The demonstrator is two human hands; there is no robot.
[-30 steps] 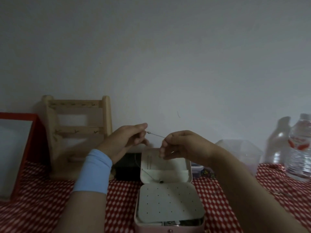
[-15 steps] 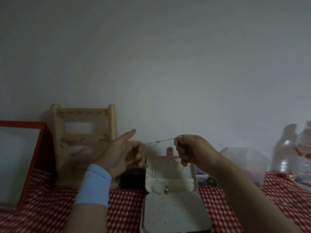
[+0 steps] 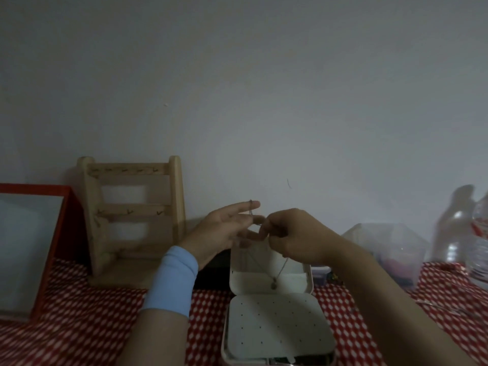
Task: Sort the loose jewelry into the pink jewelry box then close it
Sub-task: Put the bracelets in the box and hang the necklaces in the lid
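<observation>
While right hand pinches it, necklace dangles below grip.

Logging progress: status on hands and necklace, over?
Left hand open, necklace looped over a finger. Right hand pinches it; pendant hangs before open box lid. Nothing in the way.

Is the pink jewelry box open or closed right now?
Open. The jewelry box lid stands upright behind the white dotted tray, and the necklace pinched by the right hand dangles in front of it.
</observation>
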